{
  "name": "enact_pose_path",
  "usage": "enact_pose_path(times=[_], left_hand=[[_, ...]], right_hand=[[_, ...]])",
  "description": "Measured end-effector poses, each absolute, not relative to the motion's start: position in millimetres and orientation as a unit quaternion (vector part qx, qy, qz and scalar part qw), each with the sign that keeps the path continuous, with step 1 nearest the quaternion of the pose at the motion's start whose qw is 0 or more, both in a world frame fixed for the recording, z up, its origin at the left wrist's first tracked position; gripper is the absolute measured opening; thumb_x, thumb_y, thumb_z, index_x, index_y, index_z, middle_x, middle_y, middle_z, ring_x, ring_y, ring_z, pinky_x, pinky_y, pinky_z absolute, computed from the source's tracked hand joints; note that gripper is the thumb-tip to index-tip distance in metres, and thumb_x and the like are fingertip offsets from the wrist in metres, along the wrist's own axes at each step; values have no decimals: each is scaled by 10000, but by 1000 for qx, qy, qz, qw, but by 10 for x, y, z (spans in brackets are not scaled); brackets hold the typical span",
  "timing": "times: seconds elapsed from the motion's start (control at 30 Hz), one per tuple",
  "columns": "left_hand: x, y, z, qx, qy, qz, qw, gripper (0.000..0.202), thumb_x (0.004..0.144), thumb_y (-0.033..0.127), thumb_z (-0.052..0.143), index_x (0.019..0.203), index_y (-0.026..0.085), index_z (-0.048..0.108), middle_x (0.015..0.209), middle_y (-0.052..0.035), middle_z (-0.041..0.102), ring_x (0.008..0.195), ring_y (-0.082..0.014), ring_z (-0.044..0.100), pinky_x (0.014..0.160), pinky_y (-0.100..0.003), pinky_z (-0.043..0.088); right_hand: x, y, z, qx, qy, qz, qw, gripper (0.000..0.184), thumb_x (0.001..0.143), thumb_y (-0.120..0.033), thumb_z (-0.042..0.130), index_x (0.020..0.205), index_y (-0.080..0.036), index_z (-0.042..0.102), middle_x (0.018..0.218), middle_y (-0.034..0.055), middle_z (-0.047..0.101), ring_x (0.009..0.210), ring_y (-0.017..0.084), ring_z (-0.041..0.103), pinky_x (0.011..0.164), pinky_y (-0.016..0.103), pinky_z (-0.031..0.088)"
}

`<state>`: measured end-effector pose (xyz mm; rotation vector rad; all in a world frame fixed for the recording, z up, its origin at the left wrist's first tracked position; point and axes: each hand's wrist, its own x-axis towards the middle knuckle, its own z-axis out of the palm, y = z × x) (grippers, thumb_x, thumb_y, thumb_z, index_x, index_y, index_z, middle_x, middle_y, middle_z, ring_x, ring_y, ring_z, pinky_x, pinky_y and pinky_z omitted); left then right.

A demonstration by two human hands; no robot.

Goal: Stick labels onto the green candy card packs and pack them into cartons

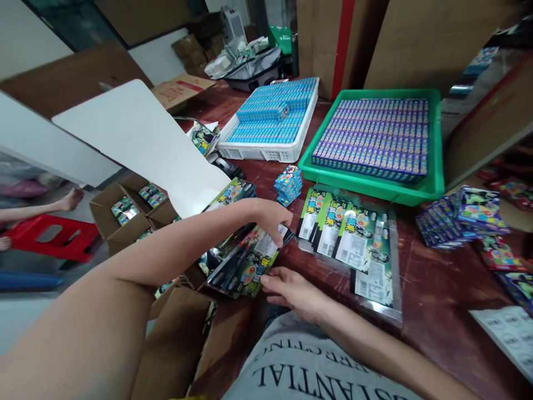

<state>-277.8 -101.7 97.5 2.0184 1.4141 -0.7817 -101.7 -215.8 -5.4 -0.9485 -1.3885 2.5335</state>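
My left hand [272, 219] reaches over a stack of flat green-and-black printed plastic packets [252, 266], its thumb and fingers closed on the upper right edge. At the lower right corner of this stack, my right hand [295, 291] has curled fingers with the tips against the packets; part of that grip is hidden. To the right, more flat packets [353, 230] lie fanned out on the dark red table. Just beyond my left hand stands a small pile of blue boxes [288, 185].
A white crate [266, 152] of blue boxes and a green tray [370, 190] of purple boxes stand behind. Loose purple packs [478, 210] and a sticker sheet [506, 333] lie right. Open cartons [179, 339] sit lower left, near a red stool [50, 236] and someone's foot.
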Motion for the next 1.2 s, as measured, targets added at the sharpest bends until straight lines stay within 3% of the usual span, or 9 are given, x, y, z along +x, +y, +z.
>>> enact_pose_path(times=[0.13,0.3,0.47,0.63,0.73,0.83,1.0,1.1,1.2], left_hand=[[-2733,-1183,1184,756,531,-262,279,705,706,566,787,1286,180,674,1193,-148,741,1012,-307,680,782,-324,459],[-2818,-1645,1557,730,609,-68,302,359,793,504,761,992,206,737,801,-24,738,680,-175,641,588,-247,396],[-3160,-2238,1533,523,727,328,299,369,746,451,836,962,169,735,791,-19,733,648,-157,654,575,-220,510],[-2952,-2755,1043,280,613,715,188,599,639,438,933,1133,198,694,973,-32,752,762,-164,716,696,-257,618],[-2518,-2936,613,193,609,740,213,614,688,452,908,1192,228,639,971,-21,749,747,-154,724,697,-254,622],[-2169,-3023,269,50,621,751,220,502,808,476,817,1192,249,588,981,-8,747,787,-152,739,805,-307,625],[-2093,-3070,190,-33,639,735,224,422,880,416,759,1209,217,583,1200,-87,714,1093,-217,709,1025,-417,550],[-2223,-3067,218,-2,668,715,204,509,879,325,759,1324,229,533,1359,-100,639,1309,-233,588,1165,-421,424],[-2320,-3093,142,11,705,676,213,600,877,287,744,1402,205,466,1436,-136,573,1386,-257,510,1214,-439,348]], right_hand=[[-1065,-2212,35,-295,-431,847,103,505,811,-590,706,1110,-211,558,1194,94,687,1162,248,647,982,414,529],[-938,-2192,177,-238,-505,806,194,415,905,-507,660,1214,-262,528,1231,42,667,1222,229,594,1074,412,464],[-800,-2162,130,-322,-490,772,245,627,835,-487,759,1317,-285,411,1310,70,612,1168,232,628,1044,438,497],[-755,-1966,299,-311,-429,795,295,716,792,-540,779,1373,-313,428,1499,104,515,1300,270,586,1080,470,483],[-846,-1735,410,-304,-489,753,319,567,826,-565,737,1268,-266,545,1305,77,676,1238,255,620,1054,426,500],[-1017,-1489,360,-337,-568,693,290,647,837,-624,691,1323,-237,508,1229,85,701,1120,248,666,924,385,554],[-1366,-1213,193,-438,-758,472,101,717,844,-790,530,1278,-219,547,1012,94,728,887,277,705,794,412,540],[-1499,-1114,237,-443,-805,389,59,707,884,-815,397,1145,-205,640,1127,150,686,996,328,689,844,456,523],[-1357,-1085,331,-430,-831,336,106,743,891,-784,434,1272,-172,615,1344,199,586,1197,383,603,970,512,486]])
